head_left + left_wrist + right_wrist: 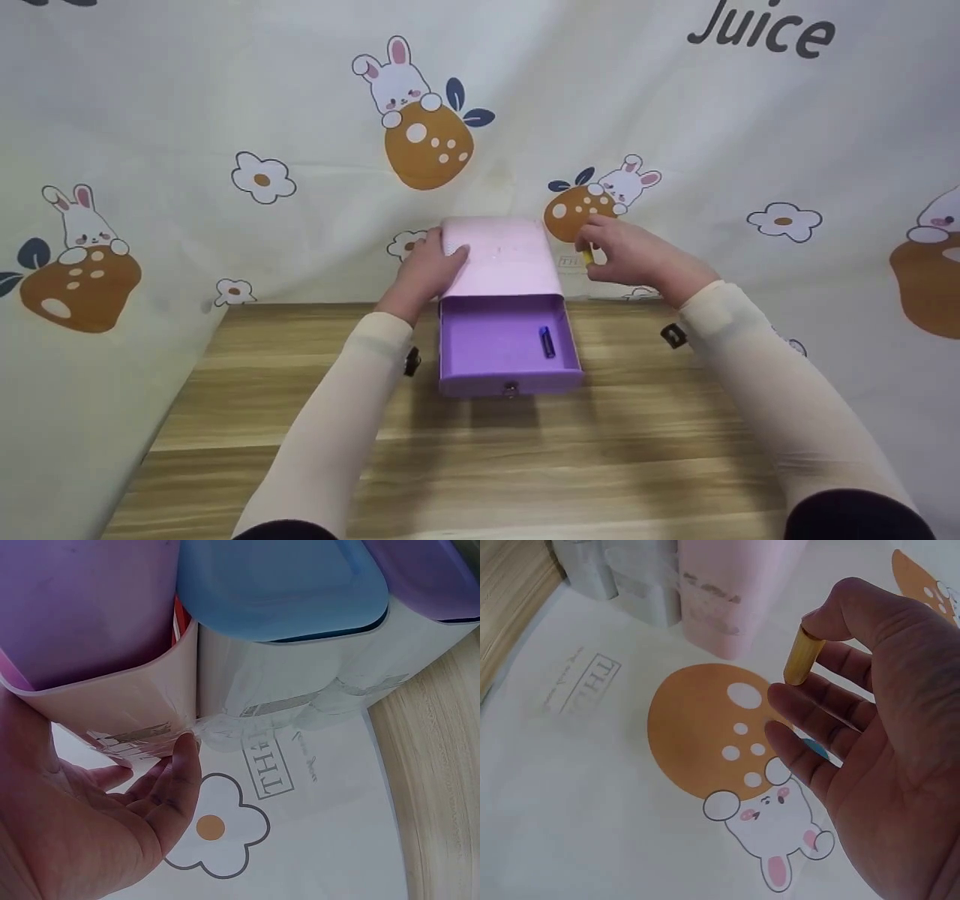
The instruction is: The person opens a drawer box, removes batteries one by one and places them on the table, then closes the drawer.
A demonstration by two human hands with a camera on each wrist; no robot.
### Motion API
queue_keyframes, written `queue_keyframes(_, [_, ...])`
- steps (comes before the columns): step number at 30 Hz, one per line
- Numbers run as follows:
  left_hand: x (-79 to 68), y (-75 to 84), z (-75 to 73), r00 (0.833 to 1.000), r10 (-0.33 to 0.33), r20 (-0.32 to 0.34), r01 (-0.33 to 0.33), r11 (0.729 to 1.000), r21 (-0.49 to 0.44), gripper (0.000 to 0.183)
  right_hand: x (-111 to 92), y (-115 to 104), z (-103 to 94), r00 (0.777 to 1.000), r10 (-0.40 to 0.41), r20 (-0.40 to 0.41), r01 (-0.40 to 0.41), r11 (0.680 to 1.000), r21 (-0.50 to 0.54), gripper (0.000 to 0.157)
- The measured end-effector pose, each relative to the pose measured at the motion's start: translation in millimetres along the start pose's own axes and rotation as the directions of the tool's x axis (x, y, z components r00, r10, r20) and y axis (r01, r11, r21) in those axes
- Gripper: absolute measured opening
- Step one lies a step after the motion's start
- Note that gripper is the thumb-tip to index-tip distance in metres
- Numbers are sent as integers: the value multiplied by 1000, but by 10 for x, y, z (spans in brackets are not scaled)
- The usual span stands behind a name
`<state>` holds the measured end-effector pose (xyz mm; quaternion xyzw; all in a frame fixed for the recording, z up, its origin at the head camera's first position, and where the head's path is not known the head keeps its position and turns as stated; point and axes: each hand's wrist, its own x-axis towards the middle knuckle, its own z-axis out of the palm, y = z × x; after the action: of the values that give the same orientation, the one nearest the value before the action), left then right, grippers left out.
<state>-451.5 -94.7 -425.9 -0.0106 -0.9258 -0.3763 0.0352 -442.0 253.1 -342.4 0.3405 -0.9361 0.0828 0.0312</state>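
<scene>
A pink drawer case (506, 259) has its purple drawer (480, 341) pulled out toward me. Inside, near the right wall, lies a small blue-and-black battery (547, 342). My left hand (429, 270) grips the left side of the case, thumb over its top edge; in the left wrist view its fingertips touch the clear tape on the pink wall. To the right of the case, raised above the table, my right hand (634, 256) pinches a small yellow cylinder (804, 656) between thumb and fingers, its other fingers loosely bent.
Two pale cases, one with a blue drawer (285, 589) and one with a purple drawer (431, 574), adjoin the pink one and are taped to it. Wood-grain table (637, 442) lies in front. A printed cloth (187, 97) hangs behind.
</scene>
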Motion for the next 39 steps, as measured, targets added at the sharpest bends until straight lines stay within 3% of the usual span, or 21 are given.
queue_keyframes(10, [-10, 14, -4, 1000, 7, -5, -7, 1000, -3, 86, 80, 128, 76, 998, 57, 30, -57, 998, 8, 33])
queue_keyframes(16, [-1, 8, 3, 1000, 6, -2, -6, 1000, -1, 86, 114, 220, 148, 1000, 28, 12, -28, 1000, -7, 30])
queue_keyframes(20, [2, -1, 11, 1000, 2, 1, -2, 1000, 9, 85, 129, 277, 218, 1000, 15, 0, -15, 1000, -13, 29])
queue_keyframes(39, [-12, 8, 2, 1000, -14, 0, 14, 1000, -23, 85, 216, 400, 604, 992, 106, 70, -108, 994, 17, 30])
